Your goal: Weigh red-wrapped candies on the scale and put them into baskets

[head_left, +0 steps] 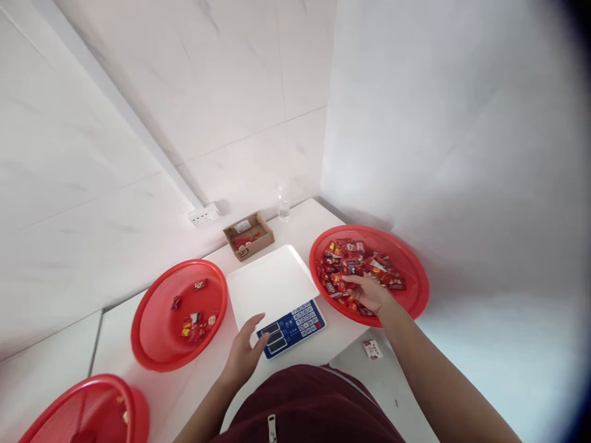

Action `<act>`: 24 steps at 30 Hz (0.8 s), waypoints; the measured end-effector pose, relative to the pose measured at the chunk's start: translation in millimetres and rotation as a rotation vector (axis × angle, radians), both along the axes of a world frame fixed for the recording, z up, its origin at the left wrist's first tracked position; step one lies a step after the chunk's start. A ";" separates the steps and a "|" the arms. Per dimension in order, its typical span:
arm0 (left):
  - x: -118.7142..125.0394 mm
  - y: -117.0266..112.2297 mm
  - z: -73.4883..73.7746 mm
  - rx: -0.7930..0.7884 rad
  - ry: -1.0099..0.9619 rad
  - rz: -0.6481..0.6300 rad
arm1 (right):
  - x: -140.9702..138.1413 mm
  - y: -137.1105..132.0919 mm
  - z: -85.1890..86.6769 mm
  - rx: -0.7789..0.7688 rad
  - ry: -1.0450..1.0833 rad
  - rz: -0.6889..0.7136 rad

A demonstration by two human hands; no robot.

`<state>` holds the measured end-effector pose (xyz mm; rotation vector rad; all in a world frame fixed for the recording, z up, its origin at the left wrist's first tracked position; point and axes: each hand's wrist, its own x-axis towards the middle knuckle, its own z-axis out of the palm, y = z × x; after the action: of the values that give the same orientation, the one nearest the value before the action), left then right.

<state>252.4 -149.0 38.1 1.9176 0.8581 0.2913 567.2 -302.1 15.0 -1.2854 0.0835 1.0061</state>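
A digital scale (277,295) with a white pan and a blue keypad stands on the white table (314,227) before me. My left hand (244,354) rests at the scale's front left corner, fingers spread, holding nothing. My right hand (369,292) reaches into the red basket (410,258) on the right, which is full of red candy packets (351,261); its fingers lie among the packets, and I cannot see whether they grip any.
A second red basket (157,344) with a few packets sits left of the scale. A third red basket (83,412) is at the lower left. A small cardboard box (249,237), a clear bottle (283,204) and a wall socket (203,215) are at the back. One packet (372,349) lies on the floor.
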 end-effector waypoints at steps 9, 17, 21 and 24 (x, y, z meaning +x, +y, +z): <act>28.3 -21.0 25.9 -1.059 -0.327 0.155 | -154.0 59.9 43.3 0.204 -0.252 0.950; -4.1 -10.9 11.0 -1.242 -0.345 0.302 | -172.1 60.7 19.2 0.053 -0.075 0.731; -14.6 -6.9 9.4 -1.270 -0.306 0.497 | -169.4 73.4 13.8 -0.028 0.032 0.588; -21.5 -3.6 11.2 -1.300 -0.316 0.546 | -162.5 89.1 15.4 0.099 0.175 0.454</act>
<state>230.8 -152.6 49.2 0.4108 0.9723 0.2435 404.7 -213.0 30.4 -1.1462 -0.1288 1.4927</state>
